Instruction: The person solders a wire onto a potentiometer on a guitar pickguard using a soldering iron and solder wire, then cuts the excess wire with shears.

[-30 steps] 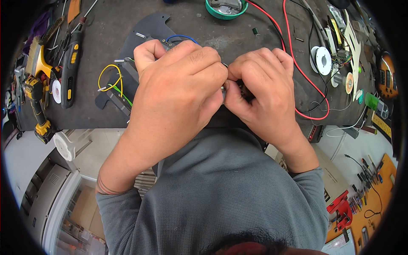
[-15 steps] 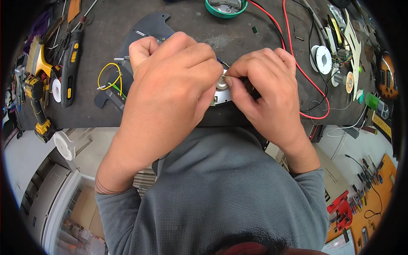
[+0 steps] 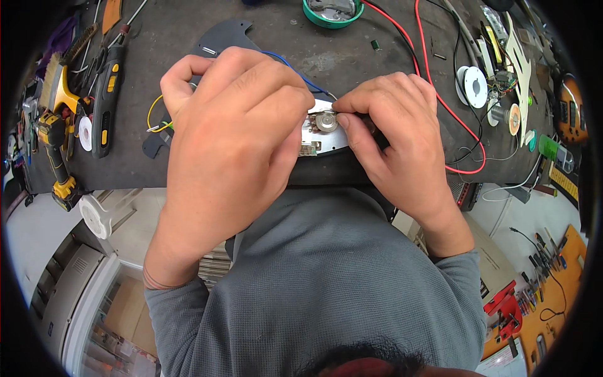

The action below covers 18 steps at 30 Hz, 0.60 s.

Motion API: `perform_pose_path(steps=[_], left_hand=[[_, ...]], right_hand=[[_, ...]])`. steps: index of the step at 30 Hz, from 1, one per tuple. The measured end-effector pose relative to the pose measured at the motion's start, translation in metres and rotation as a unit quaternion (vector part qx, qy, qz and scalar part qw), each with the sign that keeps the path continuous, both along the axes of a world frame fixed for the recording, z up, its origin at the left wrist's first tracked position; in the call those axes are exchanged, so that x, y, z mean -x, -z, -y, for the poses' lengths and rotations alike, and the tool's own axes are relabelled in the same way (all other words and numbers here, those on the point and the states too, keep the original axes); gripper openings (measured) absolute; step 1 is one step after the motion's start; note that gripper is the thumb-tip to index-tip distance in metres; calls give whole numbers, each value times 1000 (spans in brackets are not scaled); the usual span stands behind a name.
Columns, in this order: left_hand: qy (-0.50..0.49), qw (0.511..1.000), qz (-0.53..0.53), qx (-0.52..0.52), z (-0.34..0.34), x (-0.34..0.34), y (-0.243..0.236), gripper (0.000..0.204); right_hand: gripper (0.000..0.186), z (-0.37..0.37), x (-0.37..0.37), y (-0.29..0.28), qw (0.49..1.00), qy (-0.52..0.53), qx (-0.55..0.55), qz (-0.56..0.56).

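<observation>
One silvery plate point(image 3: 331, 142) with one round component point(image 3: 326, 122) lies by the bench's point(image 3: 384, 63) near edge, between two hands. The right hand's point(image 3: 396, 129) fingers touch the component, grip unclear; the left hand's point(image 3: 235, 129) curl, contents hidden. Bench surface stretches far to one green bowl point(image 3: 334, 24).

The left hand point(image 3: 235, 135) is farther left, baring more of the plate point(image 3: 331, 143), round part point(image 3: 326, 122) and blue wire point(image 3: 290, 66).
</observation>
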<state>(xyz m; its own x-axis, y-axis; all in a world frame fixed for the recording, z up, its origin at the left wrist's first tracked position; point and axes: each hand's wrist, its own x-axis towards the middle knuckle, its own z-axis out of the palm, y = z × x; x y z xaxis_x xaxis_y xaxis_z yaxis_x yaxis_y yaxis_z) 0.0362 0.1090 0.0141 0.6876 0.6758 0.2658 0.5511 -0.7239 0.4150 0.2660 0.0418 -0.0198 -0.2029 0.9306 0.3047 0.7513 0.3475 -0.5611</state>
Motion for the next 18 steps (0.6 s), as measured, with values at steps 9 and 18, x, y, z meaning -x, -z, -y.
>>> perform_pose_path(steps=[9, 18], left_hand=[[15, 1000, -22, 7, 7, -2, 4, 24], [43, 995, -84, -34, 9, 6, -3, 37]], right_hand=[[15, 0, 0, -4, 1000, 5, -8, 17], [19, 2, 1, -5, 1000, 2, 2, 9]])
